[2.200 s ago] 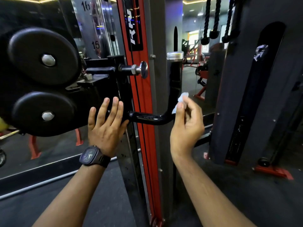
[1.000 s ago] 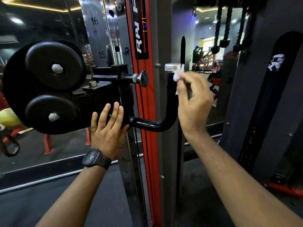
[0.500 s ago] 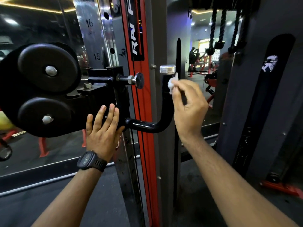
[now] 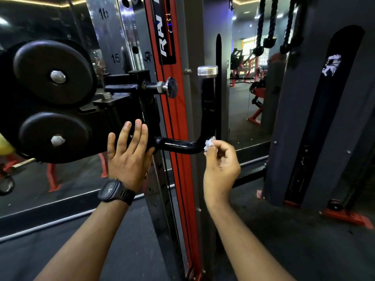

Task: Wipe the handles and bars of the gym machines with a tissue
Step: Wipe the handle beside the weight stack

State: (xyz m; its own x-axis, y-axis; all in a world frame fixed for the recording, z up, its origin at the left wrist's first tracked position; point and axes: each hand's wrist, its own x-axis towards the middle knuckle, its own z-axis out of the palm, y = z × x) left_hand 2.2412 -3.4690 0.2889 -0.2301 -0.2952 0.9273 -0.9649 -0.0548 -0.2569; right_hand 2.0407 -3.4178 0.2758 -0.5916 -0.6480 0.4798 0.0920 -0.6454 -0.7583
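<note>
Dark gym floor [image 4: 60,250], mirrors behind, red-and-grey upright [image 4: 176,128] running between the two hands.

Left hand [image 4: 127,157]: fingers straight and spread, palm flat on the black carriage [image 4: 113,116] just left of the upright. Black watch [image 4: 113,191] on that wrist. Two round pulleys [image 4: 52,72] up and left of it, pin knob [image 4: 171,87] above its fingertips.

Right hand [image 4: 221,165]: fingers curled, thumb and forefinger pinching a small crumpled white tissue [image 4: 209,143]. Tissue touches the outer side of the bend in the black L-shaped handle [image 4: 209,102]. Handle runs out from the carriage, passes between the hands, then turns up above the right hand to a chrome cap [image 4: 207,70].

Right of the right hand: dark column [image 4: 324,118]. Black ropes [image 4: 267,23] hang high above it.
</note>
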